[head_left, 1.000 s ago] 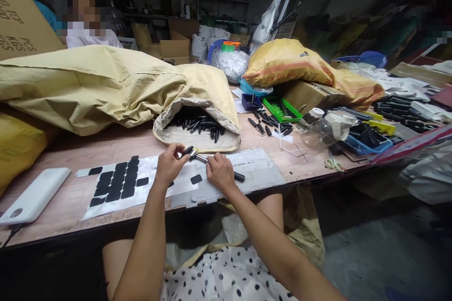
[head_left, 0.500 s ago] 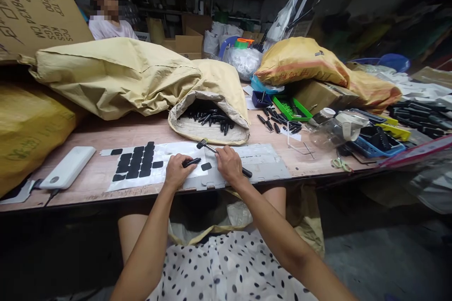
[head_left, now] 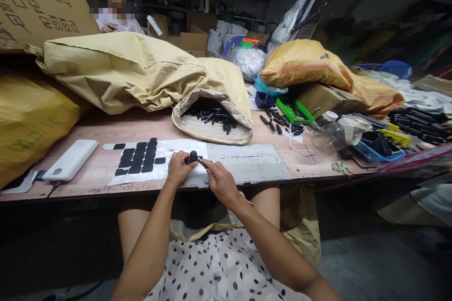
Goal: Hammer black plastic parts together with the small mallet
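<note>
My right hand (head_left: 223, 182) is closed around the shaft of a small hammer (head_left: 202, 162). Its dark round head is up against my left hand (head_left: 177, 168), which pinches a small black tapered plastic piece (head_left: 189, 162). The hammer head partly covers that piece, so I cannot tell whether they touch. Under both hands lie a white sheet (head_left: 169, 146) and a grey board (head_left: 247, 162). Rows of black rounded-square pads (head_left: 138, 156) stick to the sheet's left part. Just beyond, an open paper sack (head_left: 212, 135) holds many black tapered pieces (head_left: 215, 116).
A white power bank (head_left: 70, 160) with a cable sits at left. Loose black pieces (head_left: 278, 122), a green tray (head_left: 298, 114), a clear plastic jug (head_left: 332, 136), scissors (head_left: 341, 168) and a blue basket (head_left: 379, 153) stand right. Another person (head_left: 120, 21) is behind the sacks.
The hammer first lay across at the left hand, then stood apart with its head beyond the black piece; now its head is back at the piece. The view has swung left.
</note>
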### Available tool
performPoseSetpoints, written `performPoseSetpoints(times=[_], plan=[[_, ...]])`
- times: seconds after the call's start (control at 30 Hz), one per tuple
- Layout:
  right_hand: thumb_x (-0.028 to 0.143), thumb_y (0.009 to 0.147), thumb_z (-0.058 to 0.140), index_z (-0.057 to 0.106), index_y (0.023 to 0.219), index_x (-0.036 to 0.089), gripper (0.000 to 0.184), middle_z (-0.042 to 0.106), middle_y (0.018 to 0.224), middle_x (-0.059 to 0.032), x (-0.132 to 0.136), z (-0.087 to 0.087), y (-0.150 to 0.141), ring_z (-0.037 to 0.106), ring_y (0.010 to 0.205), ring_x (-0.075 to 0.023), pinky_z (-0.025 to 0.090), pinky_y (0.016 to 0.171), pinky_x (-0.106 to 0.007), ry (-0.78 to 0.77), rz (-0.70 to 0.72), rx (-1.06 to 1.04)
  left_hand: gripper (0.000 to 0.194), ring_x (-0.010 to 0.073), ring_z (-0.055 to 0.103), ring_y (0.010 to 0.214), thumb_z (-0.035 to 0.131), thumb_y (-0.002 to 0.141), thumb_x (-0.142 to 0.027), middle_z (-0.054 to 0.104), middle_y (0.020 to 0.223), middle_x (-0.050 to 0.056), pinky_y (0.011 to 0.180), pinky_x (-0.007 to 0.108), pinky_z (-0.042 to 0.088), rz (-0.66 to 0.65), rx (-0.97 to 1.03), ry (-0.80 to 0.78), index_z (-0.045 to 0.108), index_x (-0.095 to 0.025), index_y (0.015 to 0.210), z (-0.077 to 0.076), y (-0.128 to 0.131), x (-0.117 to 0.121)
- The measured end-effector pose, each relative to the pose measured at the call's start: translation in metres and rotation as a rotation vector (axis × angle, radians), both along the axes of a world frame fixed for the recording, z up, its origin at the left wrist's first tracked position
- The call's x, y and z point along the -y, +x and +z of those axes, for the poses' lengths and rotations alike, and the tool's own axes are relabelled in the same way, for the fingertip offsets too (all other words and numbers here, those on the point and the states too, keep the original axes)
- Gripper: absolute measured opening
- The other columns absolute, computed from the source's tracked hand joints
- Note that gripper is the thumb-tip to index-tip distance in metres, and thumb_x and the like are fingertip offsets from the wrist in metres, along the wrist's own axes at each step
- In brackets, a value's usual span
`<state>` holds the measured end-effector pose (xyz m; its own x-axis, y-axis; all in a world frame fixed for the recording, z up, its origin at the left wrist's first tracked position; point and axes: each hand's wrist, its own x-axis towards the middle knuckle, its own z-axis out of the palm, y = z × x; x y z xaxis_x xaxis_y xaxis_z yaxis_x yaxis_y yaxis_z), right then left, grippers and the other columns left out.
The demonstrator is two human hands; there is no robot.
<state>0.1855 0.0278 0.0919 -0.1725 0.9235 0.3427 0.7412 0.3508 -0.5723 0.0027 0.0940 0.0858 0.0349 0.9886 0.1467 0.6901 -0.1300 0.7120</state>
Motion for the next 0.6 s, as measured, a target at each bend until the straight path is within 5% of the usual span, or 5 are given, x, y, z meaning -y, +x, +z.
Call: performPoseSetpoints(times=[0.6], plan=[[0.021, 0.102, 0.042, 0.064, 0.139, 0.028, 0.044, 0.07, 0.111, -0.0053, -0.024, 0.01, 0.013, 0.066, 0.101, -0.0178, 0.053, 0.087, -0.025, 0.006, -0.143, 0.087, 0.008, 0.0244, 0.062, 0.088, 0.076, 0.072, -0.025, 0.07, 0.083, 0.002, 0.082, 0.036, 0.051, 0.002, -0.023, 0.01, 0.074, -0.025, 0.08, 0.003, 0.0, 0.002]])
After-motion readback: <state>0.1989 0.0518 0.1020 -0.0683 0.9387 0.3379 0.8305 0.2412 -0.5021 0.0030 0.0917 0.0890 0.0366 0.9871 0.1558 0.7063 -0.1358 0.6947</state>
